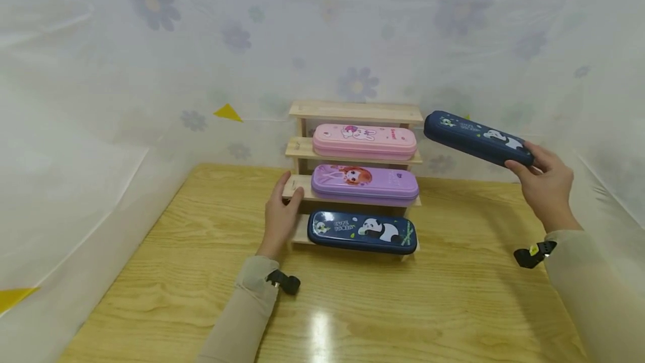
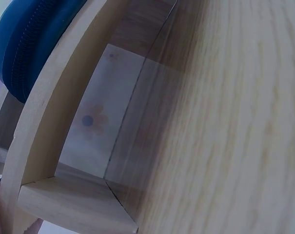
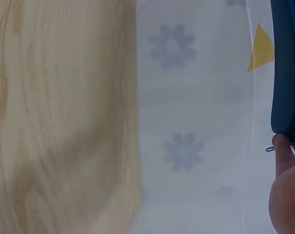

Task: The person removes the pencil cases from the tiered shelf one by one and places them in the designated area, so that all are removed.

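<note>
My right hand (image 1: 549,184) pinches the right end of a navy panda pencil case (image 1: 476,138), holding it tilted in the air right of a stepped wooden rack (image 1: 355,110). Part of that case (image 3: 286,68) shows at the right wrist view's edge, above my thumb. At the rack's left side, my left hand (image 1: 281,217) holds the end of a shelf between thumb and fingers. On the rack lie a pink rabbit pencil case (image 1: 365,140), a purple pencil case with a girl (image 1: 365,182) below it, and another navy panda pencil case (image 1: 363,232) on the lowest step.
The rack's top board carries no case. It stands on a wood-grain table (image 1: 211,273), towards the back. White flower-patterned sheeting (image 1: 312,32) encloses the table at the back and sides.
</note>
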Action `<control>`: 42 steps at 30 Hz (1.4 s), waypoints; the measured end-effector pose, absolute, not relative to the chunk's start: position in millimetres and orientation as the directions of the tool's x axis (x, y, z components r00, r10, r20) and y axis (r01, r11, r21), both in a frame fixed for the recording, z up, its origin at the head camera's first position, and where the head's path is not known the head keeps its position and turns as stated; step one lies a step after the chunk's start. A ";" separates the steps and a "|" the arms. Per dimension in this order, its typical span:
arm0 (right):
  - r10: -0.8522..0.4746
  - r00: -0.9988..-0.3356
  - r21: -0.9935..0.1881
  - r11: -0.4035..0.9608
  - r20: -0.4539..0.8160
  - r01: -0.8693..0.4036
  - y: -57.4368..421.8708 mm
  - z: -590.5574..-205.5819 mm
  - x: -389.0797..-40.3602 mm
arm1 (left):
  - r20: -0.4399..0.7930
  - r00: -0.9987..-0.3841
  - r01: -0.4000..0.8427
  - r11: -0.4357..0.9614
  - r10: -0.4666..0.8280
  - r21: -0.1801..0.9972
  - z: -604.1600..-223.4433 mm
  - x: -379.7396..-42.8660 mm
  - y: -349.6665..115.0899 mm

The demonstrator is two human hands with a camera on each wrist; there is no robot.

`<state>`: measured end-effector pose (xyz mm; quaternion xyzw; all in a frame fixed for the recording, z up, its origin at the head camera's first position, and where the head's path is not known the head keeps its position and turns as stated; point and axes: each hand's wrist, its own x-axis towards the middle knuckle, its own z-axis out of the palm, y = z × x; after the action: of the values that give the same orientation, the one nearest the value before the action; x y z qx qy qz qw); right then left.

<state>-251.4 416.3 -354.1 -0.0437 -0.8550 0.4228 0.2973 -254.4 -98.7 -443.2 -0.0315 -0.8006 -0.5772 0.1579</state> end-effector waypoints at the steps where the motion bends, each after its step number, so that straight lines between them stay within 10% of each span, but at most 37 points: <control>1: 0.327 -0.824 -0.751 0.638 0.463 -0.169 417.8 -356.5 -251.7 | 0.288 -0.948 0.232 0.331 -0.132 0.915 -443.1 -254.2 -98.9; 42: 0.146 -0.931 -0.670 0.732 0.334 -0.126 432.2 -434.4 -253.0 | 0.280 -0.948 0.223 0.318 -0.149 0.922 -446.1 -251.8 -97.2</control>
<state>-253.0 432.2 -434.4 -0.0054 -0.9118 0.3664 0.1853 -251.8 -97.2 -446.1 -0.0230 -0.7959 -0.5836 0.1593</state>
